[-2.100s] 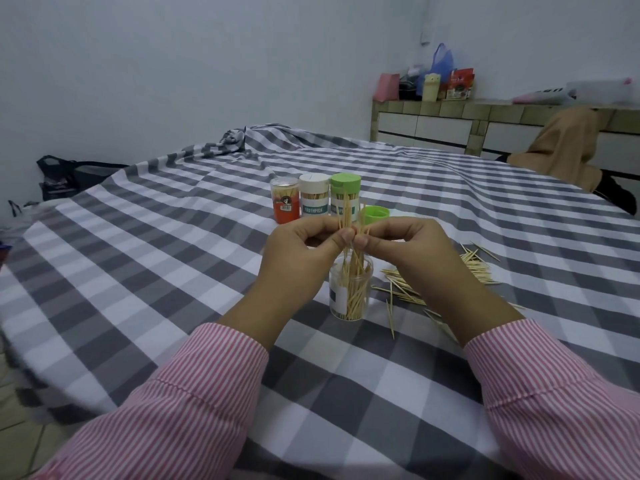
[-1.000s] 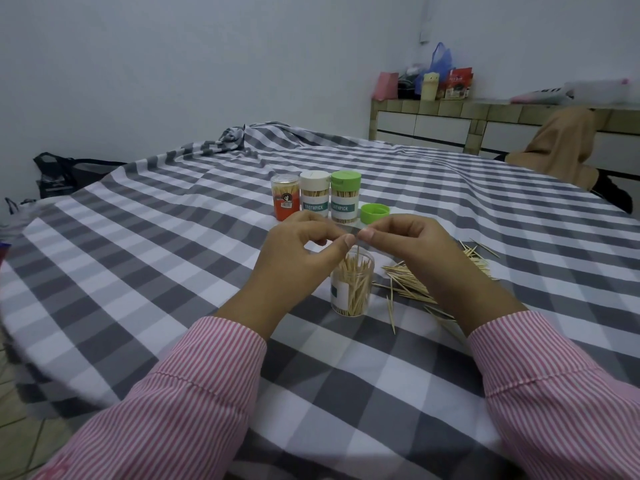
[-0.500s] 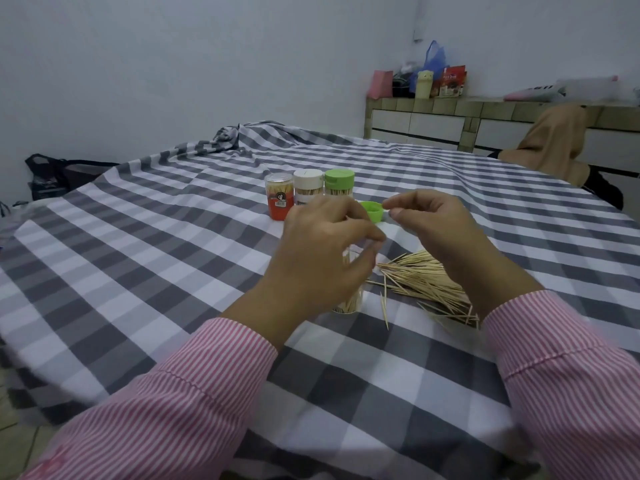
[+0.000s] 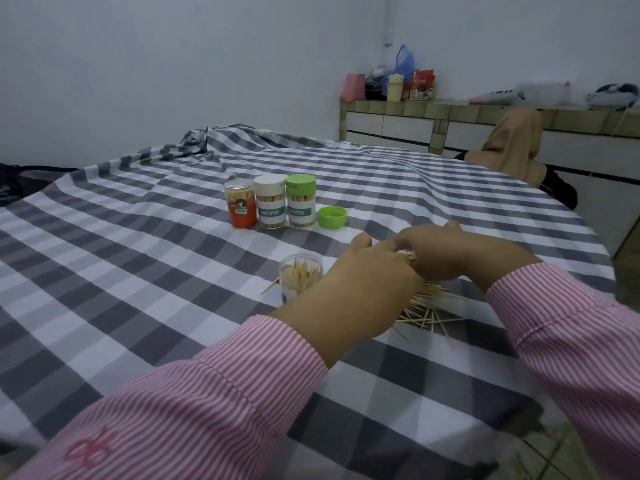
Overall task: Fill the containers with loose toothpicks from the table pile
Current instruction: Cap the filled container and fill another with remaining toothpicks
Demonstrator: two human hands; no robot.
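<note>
At the far left of the row stand three closed containers: the orange-label container, the white-lid container and the green-lid container, then a loose green lid, all on the checked cloth of the counter. Nearer, the open clear container is upright and partly filled; one stray toothpick lies beside it. The left hand and the right hand meet over the toothpick pile, and both seem to grip a small bundle of toothpicks. I judge that the sticks are very light, stiff, thin and easy to snap or scatter, so it is best to pinch them at the middle, aligned. The fingers and most of the pile are hidden under the hands, and the bundle is blurred.
</note>
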